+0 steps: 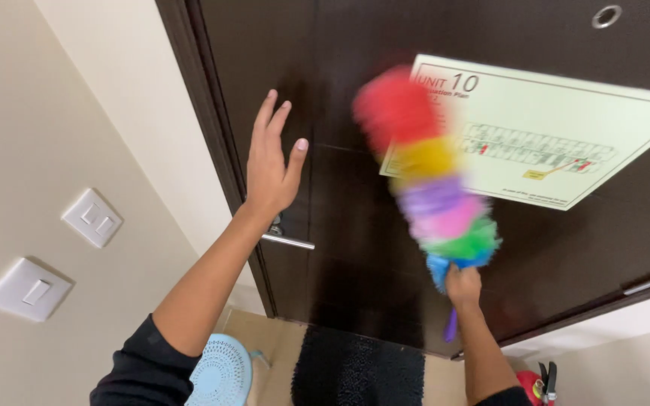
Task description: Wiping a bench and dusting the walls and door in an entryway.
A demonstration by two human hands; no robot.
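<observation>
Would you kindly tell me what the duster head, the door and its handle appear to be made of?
The duster head looks like soft synthetic fluff in rainbow bands, blurred. The door seems dark wood or veneer with a slight sheen. The door handle looks like brushed metal, pale and reflective.

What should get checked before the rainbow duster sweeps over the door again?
1. Grip on the duster: right hand is closed around the handle of the rainbow duster. Ok.
2. Left hand out of the sweep: open and flat by the door's edge, well apart from the duster. Ok.
3. Paper sign fixed firmly to the dark door: the duster head overlaps its corner; how it is fastened, cannot tell.
4. Door handle clear of the feathers: it sits beside them, apart. Ok.
5. Footing: black mat and a light blue round thing lie below. Cannot tell.
</observation>
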